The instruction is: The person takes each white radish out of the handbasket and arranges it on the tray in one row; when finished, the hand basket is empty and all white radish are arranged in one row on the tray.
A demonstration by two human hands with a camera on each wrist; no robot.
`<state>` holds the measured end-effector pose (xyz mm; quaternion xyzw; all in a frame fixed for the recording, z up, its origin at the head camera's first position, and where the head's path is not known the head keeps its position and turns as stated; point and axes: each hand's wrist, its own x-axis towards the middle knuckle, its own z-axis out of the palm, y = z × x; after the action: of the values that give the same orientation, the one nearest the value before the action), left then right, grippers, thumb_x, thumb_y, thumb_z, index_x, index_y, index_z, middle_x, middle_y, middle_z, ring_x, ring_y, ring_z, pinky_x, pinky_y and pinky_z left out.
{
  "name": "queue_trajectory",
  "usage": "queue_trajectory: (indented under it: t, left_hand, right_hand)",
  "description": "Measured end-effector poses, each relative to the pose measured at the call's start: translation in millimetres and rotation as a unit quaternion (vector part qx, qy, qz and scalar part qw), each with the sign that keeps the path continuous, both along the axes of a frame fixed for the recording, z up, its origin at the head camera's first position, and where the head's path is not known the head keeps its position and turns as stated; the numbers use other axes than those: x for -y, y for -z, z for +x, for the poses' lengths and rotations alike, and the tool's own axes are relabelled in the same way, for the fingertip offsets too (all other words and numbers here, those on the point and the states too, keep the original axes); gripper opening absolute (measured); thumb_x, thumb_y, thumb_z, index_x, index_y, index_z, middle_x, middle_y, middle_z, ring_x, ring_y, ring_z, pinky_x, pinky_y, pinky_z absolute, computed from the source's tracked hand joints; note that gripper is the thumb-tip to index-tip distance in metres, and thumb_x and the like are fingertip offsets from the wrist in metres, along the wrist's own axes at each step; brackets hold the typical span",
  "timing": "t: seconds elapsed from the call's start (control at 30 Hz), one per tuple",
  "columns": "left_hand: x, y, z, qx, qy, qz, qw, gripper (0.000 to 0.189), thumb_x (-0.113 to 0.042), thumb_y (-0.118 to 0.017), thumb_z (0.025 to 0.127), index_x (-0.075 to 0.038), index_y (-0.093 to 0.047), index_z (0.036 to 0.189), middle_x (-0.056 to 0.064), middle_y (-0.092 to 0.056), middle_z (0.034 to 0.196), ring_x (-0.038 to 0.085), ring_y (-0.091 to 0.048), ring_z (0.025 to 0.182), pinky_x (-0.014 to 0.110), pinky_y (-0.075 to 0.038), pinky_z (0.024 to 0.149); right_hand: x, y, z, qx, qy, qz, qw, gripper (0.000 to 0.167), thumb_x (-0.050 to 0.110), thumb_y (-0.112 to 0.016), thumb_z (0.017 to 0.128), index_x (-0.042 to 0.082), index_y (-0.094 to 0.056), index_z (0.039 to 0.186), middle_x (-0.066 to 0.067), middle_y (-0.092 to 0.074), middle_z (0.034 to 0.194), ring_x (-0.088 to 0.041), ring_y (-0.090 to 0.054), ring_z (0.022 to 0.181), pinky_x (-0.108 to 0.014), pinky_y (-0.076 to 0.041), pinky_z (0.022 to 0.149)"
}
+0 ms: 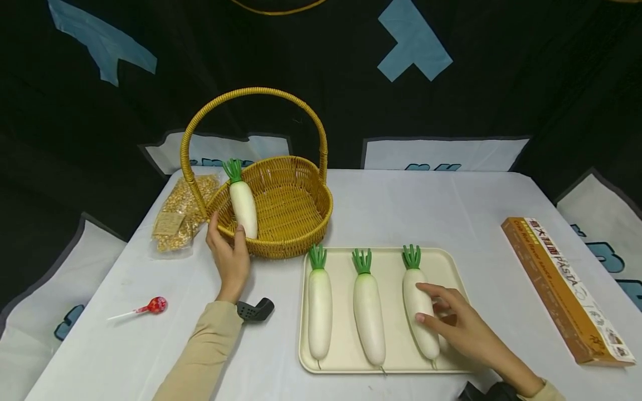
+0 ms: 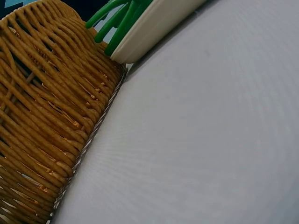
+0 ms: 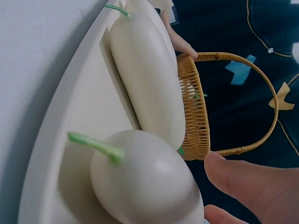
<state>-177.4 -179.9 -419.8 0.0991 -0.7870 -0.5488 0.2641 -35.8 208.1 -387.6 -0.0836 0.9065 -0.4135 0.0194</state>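
A yellow wicker basket [image 1: 281, 245] with a tall arched handle stands at the back left, holding one white radish [image 1: 244, 206] with green stalks, tilted against its left side. My left hand [image 1: 230, 264] holds the basket's front left rim; the hand is out of the left wrist view, which shows the woven side [image 2: 51, 107]. Three more white radishes lie side by side on a cream tray [image 1: 343, 334]. Over the rightmost radish [image 1: 418, 306] is my right hand [image 1: 463, 328], thumb and fingers spread. In the right wrist view, the thumb stands apart beside the radish [image 3: 145, 177].
A bag of yellow kernels [image 1: 183, 211] lies left of the basket. Nearer, a red lollipop [image 1: 156, 305] rests on the white tablecloth [image 1: 276, 345]. A long pasta box [image 1: 567, 289] lies at the right. Dark patterned cloth [image 1: 321, 50] hangs behind the table.
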Motion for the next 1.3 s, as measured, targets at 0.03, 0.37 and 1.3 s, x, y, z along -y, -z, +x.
queue_trajectory:
  t: [0.03, 0.37, 1.3]
  left_hand:
    - [-0.2, -0.1, 0.0, 0.001, -0.002, 0.0, 1.0, 0.058, -0.033, -0.045, 0.091, -0.025, -0.02, 0.143, 0.008, -0.017, 0.148, 0.024, -0.017, 0.138, 0.047, -0.015, 0.112]
    - [-0.4, -1.5, 0.3, -0.003, -0.001, 0.0, 1.0, 0.059, -0.031, -0.045, 0.09, -0.021, -0.02, 0.143, 0.008, -0.018, 0.148, 0.022, -0.017, 0.138, 0.046, -0.015, 0.112]
    - [-0.3, 0.6, -1.5, -0.002, -0.008, -0.004, 1.0, 0.059, -0.029, -0.046, 0.091, -0.021, -0.02, 0.143, 0.009, -0.019, 0.147, 0.024, -0.019, 0.137, 0.046, -0.016, 0.112]
  right_hand:
    - [0, -0.7, -0.4, -0.003, 0.004, 0.005, 1.0, 0.05, 0.022, -0.066, 0.082, 0.019, -0.048, 0.128, -0.011, -0.05, 0.116, -0.008, -0.052, 0.087, -0.021, -0.045, 0.066]
    - [1, -12.6, -9.4, -0.021, 0.024, 0.008, 0.9995, 0.047, 0.02, -0.064, 0.084, 0.014, -0.048, 0.128, -0.015, -0.049, 0.117, -0.027, -0.056, 0.099, -0.026, -0.05, 0.071]
    - [128, -47.6, -97.8, 0.262, -0.198, -0.344, 0.8796, 0.054, 0.02, -0.054, 0.089, 0.006, -0.035, 0.137, -0.018, -0.042, 0.138, -0.029, -0.044, 0.125, -0.035, -0.04, 0.102]
